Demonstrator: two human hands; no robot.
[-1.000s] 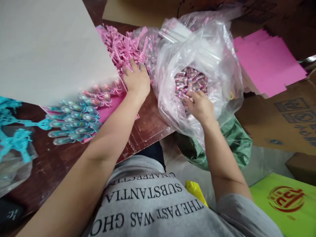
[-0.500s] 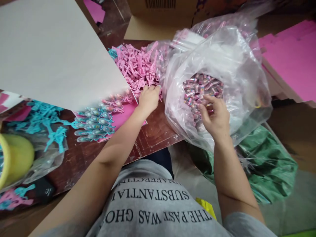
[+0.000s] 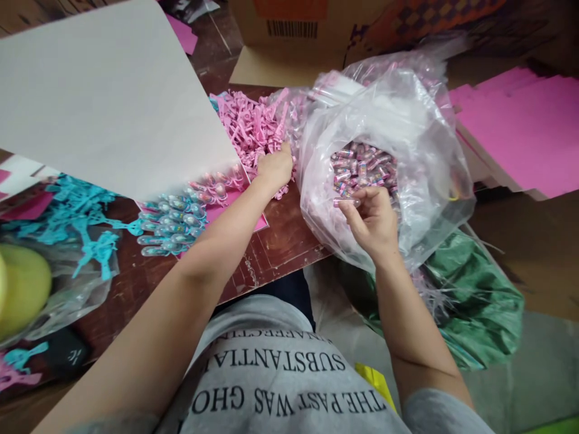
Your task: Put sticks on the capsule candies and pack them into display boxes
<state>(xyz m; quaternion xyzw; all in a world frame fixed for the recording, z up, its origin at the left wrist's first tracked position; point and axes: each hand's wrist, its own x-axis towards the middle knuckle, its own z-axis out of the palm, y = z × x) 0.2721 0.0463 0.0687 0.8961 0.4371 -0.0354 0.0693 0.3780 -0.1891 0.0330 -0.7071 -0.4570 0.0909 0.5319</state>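
My left hand (image 3: 275,167) reaches down at the near edge of a heap of pink plastic pieces (image 3: 256,123). Its fingers are curled, and what they hold, if anything, is hidden. In my right hand (image 3: 374,222), a small clear tube with a pink label (image 3: 345,202) is pinched between thumb and fingers. That hand is over the mouth of a clear plastic bag (image 3: 316,187), where many similar tubes (image 3: 362,164) lie. Left of my left forearm, rows of filled blue and pink pieces (image 3: 174,220) rest on a pink card (image 3: 226,205).
A large white board (image 3: 104,90) covers the table's back left. Blue plastic pieces (image 3: 76,205) and a yellow tub (image 3: 25,289) are at the left. Pink cards (image 3: 520,129) are stacked at right, a cardboard box (image 3: 294,51) stands behind, and a green bag (image 3: 484,301) lies below the table edge.
My right hand has come left and slightly down, now with a tube pinched clear of the others. My left hand stays by the pink heap, its fingers more curled. The view has shifted slightly.
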